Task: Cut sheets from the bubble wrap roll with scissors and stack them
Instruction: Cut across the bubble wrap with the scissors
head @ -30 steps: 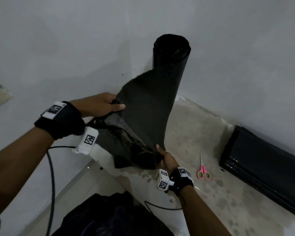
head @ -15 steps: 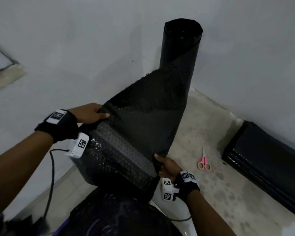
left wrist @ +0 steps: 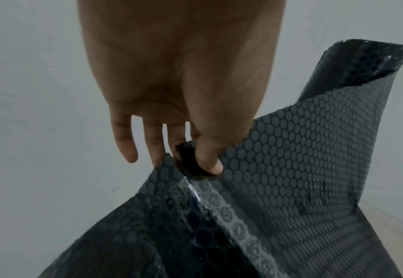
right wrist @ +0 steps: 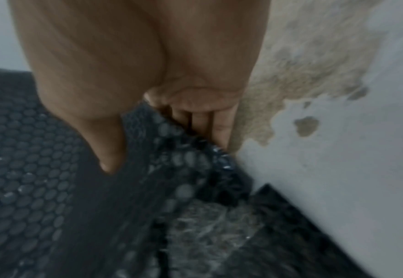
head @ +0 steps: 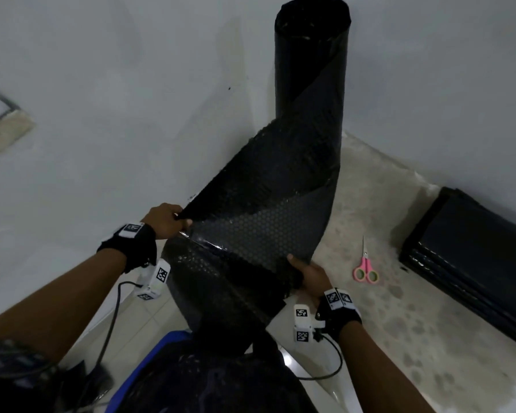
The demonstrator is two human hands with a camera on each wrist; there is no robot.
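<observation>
**Clerk:** Head view, item one — bubble wrap roll [head: 312, 93], black, stood upright in the corner where two walls meet. A loose sheet [head: 262, 231] is drawn off it towards the person. How is the step to be done well?

**Keeper:** The step is judged to be the pulling-out of a length before cutting. The sheet is best kept taut and level between both grips, so that the edge comes off square and the roll is not tipped over. A fold is seen across the sheet near the left grip; it should be smoothed out before any cut is made.

**Clerk:** Item two, left hand [head: 168, 221]?

**Keeper:** Closed on the sheet's upper left edge. In the left wrist view the thumb [left wrist: 208, 161] is pressed onto the bubbled face, with the edge bunched against the fingers behind; the little finger is held straight and clear of the wrap.

**Clerk:** Item three, right hand [head: 310, 277]?

**Keeper:** Closed on the lower right edge — thumb on the near face, fingers curled behind, as the blurred right wrist view shows.

**Clerk:** Item four, cutting tool?

**Keeper:** Pink scissors [head: 365, 268], laid on the floor to the right, untouched, between the roll and a stack of black sheets [head: 471, 263] against the wall.
</observation>
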